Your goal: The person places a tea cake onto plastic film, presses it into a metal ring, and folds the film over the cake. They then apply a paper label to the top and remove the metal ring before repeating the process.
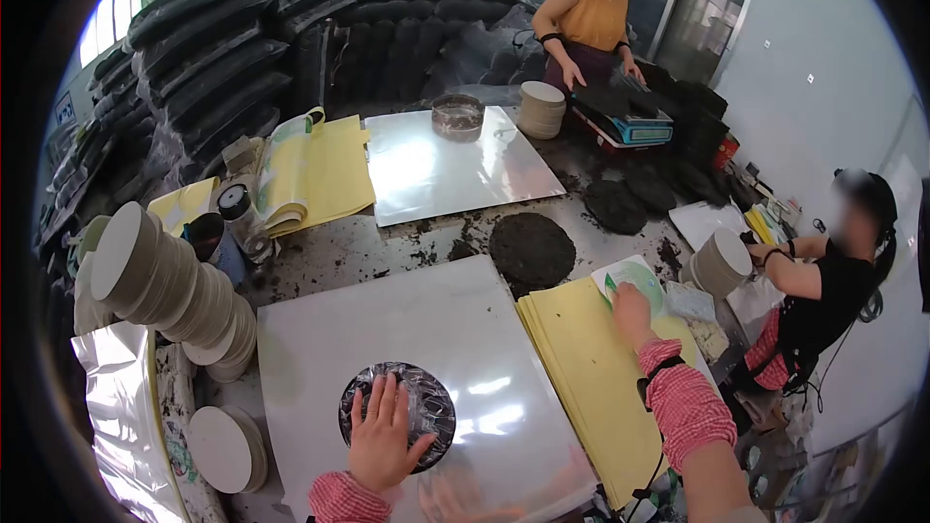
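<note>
Left hand (pixel 382 436) lies flat, fingers spread, on a film-wrapped dark disc (pixel 434 399) atop a shiny sheet (pixel 387 322); farther and rightward, well apart, the right hand (pixel 632 312) touches green-printed paper (pixel 647 277) on a lengthwise-receding yellow stack (pixel 586 363), whether pinching I cannot tell.

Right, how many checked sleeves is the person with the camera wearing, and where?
2: the left sleeve, behind the left hand spread on a plastic-covered disc; the right sleeve, behind the right hand at the green-printed paper. The picture's edge crops the left one.
</note>
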`<state>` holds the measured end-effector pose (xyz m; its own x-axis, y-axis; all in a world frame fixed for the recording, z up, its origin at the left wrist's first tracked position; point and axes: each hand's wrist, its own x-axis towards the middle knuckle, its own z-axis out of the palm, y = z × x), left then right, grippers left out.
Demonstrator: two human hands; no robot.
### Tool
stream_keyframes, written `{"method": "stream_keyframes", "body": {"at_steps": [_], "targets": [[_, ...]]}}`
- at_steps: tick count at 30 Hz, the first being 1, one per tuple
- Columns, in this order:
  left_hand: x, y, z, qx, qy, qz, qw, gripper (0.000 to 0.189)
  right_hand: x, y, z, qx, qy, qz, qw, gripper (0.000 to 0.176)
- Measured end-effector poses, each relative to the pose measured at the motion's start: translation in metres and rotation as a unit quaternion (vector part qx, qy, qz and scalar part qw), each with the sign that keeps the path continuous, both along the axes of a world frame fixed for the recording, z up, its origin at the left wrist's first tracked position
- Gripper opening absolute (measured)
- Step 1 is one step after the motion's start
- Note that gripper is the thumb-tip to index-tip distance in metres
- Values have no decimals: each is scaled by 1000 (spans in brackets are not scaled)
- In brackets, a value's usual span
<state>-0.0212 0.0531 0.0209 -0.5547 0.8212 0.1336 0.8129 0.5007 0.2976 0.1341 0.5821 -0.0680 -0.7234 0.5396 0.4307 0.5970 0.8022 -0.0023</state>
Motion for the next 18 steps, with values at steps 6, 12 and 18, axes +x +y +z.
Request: {"method": "stream_keyframes", "body": {"at_steps": [6,12,18], "targets": [[2,0,-1,-14,-2,0,1000,83,-9,-18,109,-142,137,27,980,17],[6,2,8,-8,-26,12,1000,84,-36,-229,209,-401,210,188,872,41],[-2,-14,-36,114,-59,-89,988,54,-47,-354,89,-271,33,481,833,84]]}}
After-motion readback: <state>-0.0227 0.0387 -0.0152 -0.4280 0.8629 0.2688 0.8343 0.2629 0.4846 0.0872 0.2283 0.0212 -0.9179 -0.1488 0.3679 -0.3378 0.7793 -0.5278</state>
